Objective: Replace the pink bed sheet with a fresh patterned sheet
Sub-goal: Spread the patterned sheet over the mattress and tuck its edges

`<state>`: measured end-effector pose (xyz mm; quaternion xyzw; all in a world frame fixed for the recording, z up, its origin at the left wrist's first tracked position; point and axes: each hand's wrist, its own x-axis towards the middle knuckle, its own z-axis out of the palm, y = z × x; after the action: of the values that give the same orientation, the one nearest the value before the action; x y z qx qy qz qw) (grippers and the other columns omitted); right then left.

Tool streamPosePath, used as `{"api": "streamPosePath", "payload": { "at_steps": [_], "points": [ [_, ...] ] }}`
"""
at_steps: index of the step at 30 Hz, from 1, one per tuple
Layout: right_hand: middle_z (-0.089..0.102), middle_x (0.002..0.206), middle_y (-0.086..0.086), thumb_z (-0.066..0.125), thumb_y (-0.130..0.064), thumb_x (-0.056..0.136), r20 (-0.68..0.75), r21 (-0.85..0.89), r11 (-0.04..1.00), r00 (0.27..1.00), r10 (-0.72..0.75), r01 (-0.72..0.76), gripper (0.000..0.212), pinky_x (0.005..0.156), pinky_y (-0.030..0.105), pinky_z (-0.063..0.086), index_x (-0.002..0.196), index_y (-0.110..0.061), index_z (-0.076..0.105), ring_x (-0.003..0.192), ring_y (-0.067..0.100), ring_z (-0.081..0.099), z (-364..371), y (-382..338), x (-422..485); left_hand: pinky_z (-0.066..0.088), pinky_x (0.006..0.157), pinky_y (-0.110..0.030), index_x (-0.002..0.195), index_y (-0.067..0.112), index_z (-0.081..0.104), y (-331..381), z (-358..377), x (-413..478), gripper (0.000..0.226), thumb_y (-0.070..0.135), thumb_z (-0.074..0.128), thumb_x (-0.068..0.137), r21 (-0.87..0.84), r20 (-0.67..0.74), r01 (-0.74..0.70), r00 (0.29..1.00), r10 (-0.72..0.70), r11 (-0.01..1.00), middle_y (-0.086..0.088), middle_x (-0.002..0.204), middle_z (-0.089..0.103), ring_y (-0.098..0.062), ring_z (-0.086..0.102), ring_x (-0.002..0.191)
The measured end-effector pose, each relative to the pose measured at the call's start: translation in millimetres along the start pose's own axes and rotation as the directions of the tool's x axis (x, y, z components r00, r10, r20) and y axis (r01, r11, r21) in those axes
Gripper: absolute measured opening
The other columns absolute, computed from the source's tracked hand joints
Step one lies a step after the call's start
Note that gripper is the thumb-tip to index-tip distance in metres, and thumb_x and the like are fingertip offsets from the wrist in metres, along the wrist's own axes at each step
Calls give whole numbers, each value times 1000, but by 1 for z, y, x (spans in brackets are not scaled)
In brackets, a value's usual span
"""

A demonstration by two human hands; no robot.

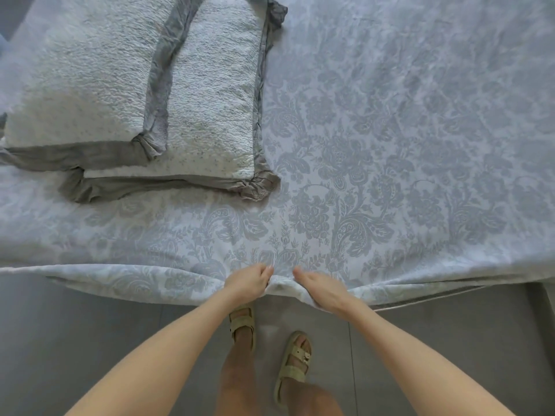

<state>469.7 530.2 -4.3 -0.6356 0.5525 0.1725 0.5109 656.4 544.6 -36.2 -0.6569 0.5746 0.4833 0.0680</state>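
Our left hand bunches the patterned sheet edge in curled fingers; just beside it, our right hand presses flat, fingers straight. Pillows lie well beyond the left hand.

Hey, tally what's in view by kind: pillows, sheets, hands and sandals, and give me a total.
Pillows: 2
Patterned sheet: 1
Hands: 2, left hand and right hand
Sandals: 2
Total: 7
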Motion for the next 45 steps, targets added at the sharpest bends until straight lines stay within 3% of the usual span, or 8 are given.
{"api": "streamPosePath", "payload": {
  "at_steps": [6,10,20,25,35,41,43,45],
  "points": [
    [48,141,1,8,-65,94,41,-34,997,997,65,-64,73,108,40,29,137,-21,48,130,22,42,-1,6,20,35,71,-31,74,20,43,-14,6,12,38,37,24,102,-4,130,49,990,-48,999,1,77,48,-15,46,72],
    [59,130,6,13,-68,92,221,-74,981,956,193,-181,78,107,38,31,127,-14,59,124,22,50,-9,20,31,40,95,-34,126,14,52,-22,-17,29,42,40,32,100,139,210,94,970,-123,986,-4,128,56,-22,53,116],
    [50,73,0,26,-42,102,-346,-25,978,920,184,-205,43,63,31,35,70,-18,43,68,16,49,-133,32,66,40,96,-34,130,20,52,70,-114,112,38,32,38,97,251,-215,-36,972,92,967,-6,132,54,-28,50,119],
    [45,141,10,25,-40,102,-479,-96,969,864,155,-227,48,98,40,39,143,-17,35,127,31,44,-195,6,122,34,104,-32,140,18,42,99,-141,172,43,27,36,99,292,-302,-95,935,186,952,-4,143,44,-25,42,128],
    [-2,160,-1,16,-63,90,-458,-501,817,888,30,-286,65,108,65,-1,149,-40,3,147,25,-3,-222,60,225,25,112,-47,145,34,28,119,-163,284,47,43,29,99,494,-217,-29,964,156,869,-4,154,22,-37,18,140],
    [-6,160,0,-4,-83,69,-554,237,595,397,732,-768,93,110,64,11,150,-38,-3,146,23,-2,-257,296,136,-2,105,-68,146,44,-9,163,-95,332,89,84,-6,67,651,-82,-115,972,220,751,3,154,-25,-45,-19,139],
    [8,158,12,4,-68,88,-590,334,575,310,746,-747,74,111,61,14,152,-30,10,143,36,12,-289,282,154,-5,105,-68,146,43,-12,192,-82,348,84,83,-2,72,675,-69,-138,966,249,725,6,152,-28,-46,-21,138],
    [33,151,14,28,-48,97,-848,134,799,349,398,-586,54,109,60,18,147,-27,32,137,36,31,-317,239,189,-6,108,-66,147,43,-8,225,-68,366,79,79,3,77,634,-98,-159,954,283,757,7,155,-21,-44,-21,139]
  ]
}}
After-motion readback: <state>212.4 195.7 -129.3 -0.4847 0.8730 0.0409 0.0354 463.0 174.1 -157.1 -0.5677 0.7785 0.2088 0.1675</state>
